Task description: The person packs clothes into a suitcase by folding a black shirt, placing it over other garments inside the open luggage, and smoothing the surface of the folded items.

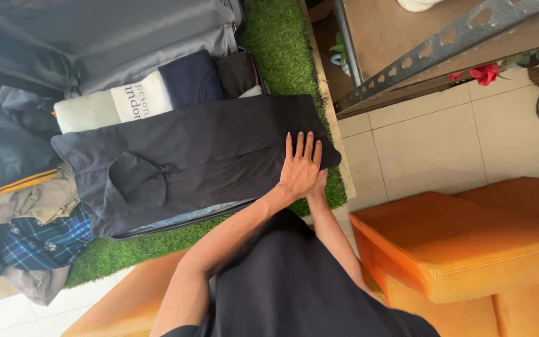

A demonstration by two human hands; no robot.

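hands flat on a folded dark shirt

on the right end of the dark shirt (201, 159), the left hand (301, 165) lies palm down with its fingers (299, 145) straight, spread a little and grasping nothing, pressed flat to the cloth. the right hand (319, 184) is tucked under the left, mostly hidden; only its wrist and a bit of its edge show at the shirt's lower corner, so i cannot tell whether its fingers are loose or curled.

the shirt is folded into a long rectangle, collar to the left and a chest pocket showing, and it lies on a mat of green artificial grass (282, 43). just above it, touching its upper edge, sit a folded white garment (113, 103) with dark print and a folded navy one (188, 78). above those lies a wide grey garment (126, 37). to the left is a heap of clothes, among them a beige piece (32, 200) and a blue plaid piece (45, 240).

near the person's body stand orange cushioned seats (456, 243) on a pale tiled floor (432, 143). a perforated metal bar (432, 53) crosses the upper right, with a red flower (485, 73) beside it.
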